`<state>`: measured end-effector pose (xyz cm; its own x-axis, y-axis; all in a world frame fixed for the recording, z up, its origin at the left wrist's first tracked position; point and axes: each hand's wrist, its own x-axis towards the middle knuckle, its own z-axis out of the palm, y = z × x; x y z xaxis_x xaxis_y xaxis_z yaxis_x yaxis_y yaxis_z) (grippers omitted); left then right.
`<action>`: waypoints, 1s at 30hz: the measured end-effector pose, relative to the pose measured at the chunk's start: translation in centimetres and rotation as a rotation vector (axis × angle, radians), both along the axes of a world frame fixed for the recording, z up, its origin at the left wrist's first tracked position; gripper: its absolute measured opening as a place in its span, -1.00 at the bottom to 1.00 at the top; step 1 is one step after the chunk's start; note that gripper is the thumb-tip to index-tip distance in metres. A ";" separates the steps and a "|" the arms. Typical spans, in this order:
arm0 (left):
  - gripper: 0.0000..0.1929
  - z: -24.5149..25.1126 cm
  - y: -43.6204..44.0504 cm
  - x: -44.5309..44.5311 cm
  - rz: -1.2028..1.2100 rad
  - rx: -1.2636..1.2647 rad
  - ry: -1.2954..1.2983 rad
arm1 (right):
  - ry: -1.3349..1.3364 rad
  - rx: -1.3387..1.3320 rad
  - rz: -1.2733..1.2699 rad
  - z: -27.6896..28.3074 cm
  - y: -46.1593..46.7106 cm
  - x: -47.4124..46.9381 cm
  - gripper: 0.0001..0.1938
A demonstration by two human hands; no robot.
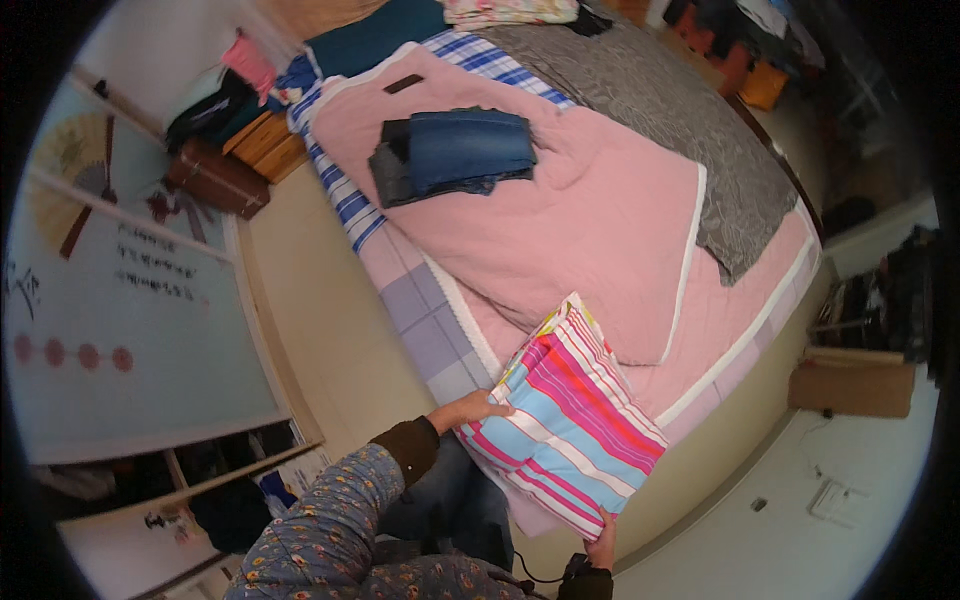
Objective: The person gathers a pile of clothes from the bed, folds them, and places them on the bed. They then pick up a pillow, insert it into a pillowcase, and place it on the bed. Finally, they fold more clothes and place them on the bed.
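A folded cloth with pink, blue and white stripes [577,420], perhaps bedding, lies across the near corner of the bed. Its left edge is gripped by my left hand [471,409], thumb on top and the other fingers hidden. My right hand [602,538] holds the near right corner, its fingers partly under the fabric. Beyond the cloth spreads a pink blanket with white edging [600,217]. On that blanket rests a stack of folded jeans [471,150], blue on top of darker ones.
A grey patterned cover [645,97] drapes the bed's far right. A dark teal pillow [375,37] and folded floral fabric [510,11] lie at the head. Left stand a brown case [217,178] and a glass sliding door [142,300]. A cardboard box [851,386] is at the right.
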<state>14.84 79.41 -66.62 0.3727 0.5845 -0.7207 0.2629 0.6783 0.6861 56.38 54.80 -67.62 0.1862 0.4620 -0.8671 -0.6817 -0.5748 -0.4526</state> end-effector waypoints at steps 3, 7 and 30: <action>-0.37 3.4 -3.7 -2.0 0.083 -0.049 -0.108 | 0.039 -0.072 0.066 3.1 -1.1 1.5 -0.70; -0.40 9.2 -10.9 -7.7 0.247 -0.130 -0.185 | 0.061 -0.191 0.162 7.8 -3.7 -0.8 -0.62; -0.64 15.1 -32.3 -15.8 0.304 0.203 -0.190 | -0.678 0.061 0.874 23.2 4.5 -7.6 -0.66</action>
